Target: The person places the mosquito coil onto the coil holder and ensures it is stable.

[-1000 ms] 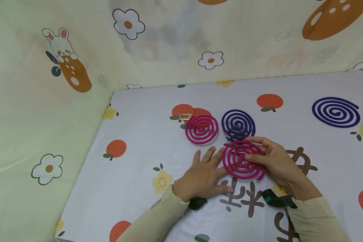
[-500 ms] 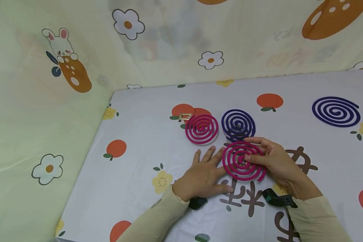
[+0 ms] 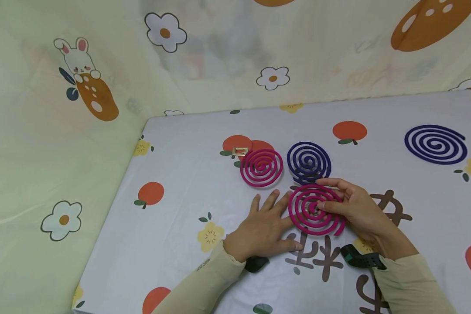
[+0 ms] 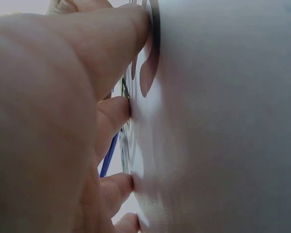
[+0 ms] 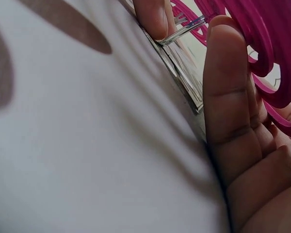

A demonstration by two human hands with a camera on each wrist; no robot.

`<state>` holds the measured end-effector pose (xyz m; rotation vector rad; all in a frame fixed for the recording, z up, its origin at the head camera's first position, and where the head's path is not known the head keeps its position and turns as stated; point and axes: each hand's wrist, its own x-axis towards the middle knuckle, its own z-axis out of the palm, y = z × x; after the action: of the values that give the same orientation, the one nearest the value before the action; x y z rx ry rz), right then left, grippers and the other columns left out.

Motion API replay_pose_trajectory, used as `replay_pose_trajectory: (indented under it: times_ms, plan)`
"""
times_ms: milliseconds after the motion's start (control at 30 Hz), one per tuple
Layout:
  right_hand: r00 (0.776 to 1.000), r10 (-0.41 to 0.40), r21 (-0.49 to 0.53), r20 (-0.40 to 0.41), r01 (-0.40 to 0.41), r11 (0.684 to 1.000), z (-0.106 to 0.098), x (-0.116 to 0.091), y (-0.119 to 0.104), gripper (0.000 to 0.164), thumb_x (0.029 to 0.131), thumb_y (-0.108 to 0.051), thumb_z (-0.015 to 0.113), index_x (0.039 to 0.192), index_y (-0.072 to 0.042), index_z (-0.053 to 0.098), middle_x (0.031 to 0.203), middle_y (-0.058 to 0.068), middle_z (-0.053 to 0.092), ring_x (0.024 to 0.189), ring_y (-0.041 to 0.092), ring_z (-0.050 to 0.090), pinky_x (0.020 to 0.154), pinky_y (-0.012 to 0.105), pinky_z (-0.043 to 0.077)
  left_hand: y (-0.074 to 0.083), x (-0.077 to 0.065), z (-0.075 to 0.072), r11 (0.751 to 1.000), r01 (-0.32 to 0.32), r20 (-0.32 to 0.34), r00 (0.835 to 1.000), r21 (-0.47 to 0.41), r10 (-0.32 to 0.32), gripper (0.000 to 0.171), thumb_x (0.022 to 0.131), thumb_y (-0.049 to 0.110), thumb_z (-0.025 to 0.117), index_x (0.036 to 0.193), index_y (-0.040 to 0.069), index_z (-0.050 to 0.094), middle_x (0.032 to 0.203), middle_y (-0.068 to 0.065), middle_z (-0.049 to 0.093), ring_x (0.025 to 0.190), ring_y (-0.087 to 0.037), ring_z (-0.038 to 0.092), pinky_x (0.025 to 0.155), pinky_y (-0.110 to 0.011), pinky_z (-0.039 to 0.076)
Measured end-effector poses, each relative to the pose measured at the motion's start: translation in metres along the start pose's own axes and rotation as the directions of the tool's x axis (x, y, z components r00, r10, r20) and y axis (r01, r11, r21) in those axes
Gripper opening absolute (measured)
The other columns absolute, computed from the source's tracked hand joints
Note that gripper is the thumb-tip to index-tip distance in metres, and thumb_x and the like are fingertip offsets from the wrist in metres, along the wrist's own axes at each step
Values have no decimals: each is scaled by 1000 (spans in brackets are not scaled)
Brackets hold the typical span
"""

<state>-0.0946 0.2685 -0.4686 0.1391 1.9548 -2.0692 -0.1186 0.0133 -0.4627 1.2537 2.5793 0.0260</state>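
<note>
My right hand (image 3: 363,213) pinches a pink mosquito coil (image 3: 312,207) near its centre, thumb on top and fingers beneath. The coil is held just above the table. Under it, in the right wrist view, lies a thin metal coil stand (image 5: 190,87) with a raised prong meeting the coil's middle. A fingertip, probably of my left hand, touches the stand there. My left hand (image 3: 261,231) lies palm down, fingers spread on the cloth, its index finger reaching under the coil. How firmly the prong sits in the coil cannot be made out.
Behind the hands lie another pink coil (image 3: 261,165), with a small metal stand (image 3: 240,151) at its upper left, and a blue coil (image 3: 309,162). A second blue coil (image 3: 437,145) is far right. Patterned cloth (image 3: 220,78) walls the back and left.
The held pink coil has shifted very slightly down toward the person. Both hands stay almost where they were, and the other coils have not moved.
</note>
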Motion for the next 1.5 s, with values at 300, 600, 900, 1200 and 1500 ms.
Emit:
replay_pose_trajectory:
  times_ms: [300,600,900,1200,1500]
  plan:
    - [1000,-6,-57,4,6,998,1,-1,-1,62,97,-10,75,151,-1,44,124,-5,70,107,8,72,87,28,59,1,1,0,1000,6,3,1000,-3,-6,74,95,73,54,160,41,39,176,-6,11,161,-35,8,120,-69,20]
    - [1000,-9,-89,-11,8,996,2,-1,0,66,96,-11,76,152,0,43,130,0,66,108,6,71,88,27,59,0,1,1,1000,3,1,1000,0,-3,72,96,73,53,159,40,42,176,-6,12,161,-35,8,120,-69,20]
    - [999,-19,-54,-38,17,998,2,0,0,63,96,-11,76,151,-2,45,124,-8,68,106,8,72,86,26,60,1,0,1,1000,0,-3,1000,8,0,71,96,73,53,157,39,46,176,-6,12,161,-35,8,120,-69,21]
    - [999,-38,-16,-37,37,999,2,0,1,63,95,-7,76,150,-1,45,124,-7,69,103,11,74,83,28,60,1,0,0,1000,-1,-3,1000,9,1,71,96,73,53,158,39,46,175,-7,14,161,-35,9,120,-69,20]
    - [997,-61,22,-37,62,998,3,0,2,61,95,-4,76,148,-1,47,122,-7,71,99,12,75,81,28,61,1,2,1,1000,3,10,1000,5,-3,72,96,74,52,158,40,44,176,-6,11,161,-35,7,120,-69,19]
